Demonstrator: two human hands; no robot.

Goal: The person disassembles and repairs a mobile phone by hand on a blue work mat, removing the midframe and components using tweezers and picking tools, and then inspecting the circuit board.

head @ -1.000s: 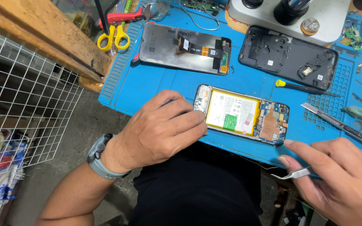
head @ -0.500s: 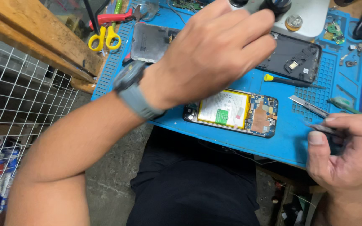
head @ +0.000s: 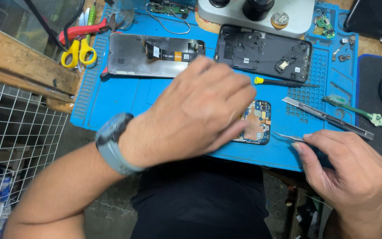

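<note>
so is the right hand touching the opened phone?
Apart. The head view shows the right hand holding tweezers, with bare blue mat plainly between it, the tweezer tip, and the opened phone.

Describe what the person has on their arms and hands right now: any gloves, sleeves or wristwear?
Both hands are bare, with no gloves and no rings in view. The left hand has a smartwatch at the wrist: a dark rounded-rectangle case on a grey-blue band. The left forearm is uncovered up to the elbow, with no sleeve in view. The right hand shows nothing worn at the wrist, as far as the frame reaches.
</note>
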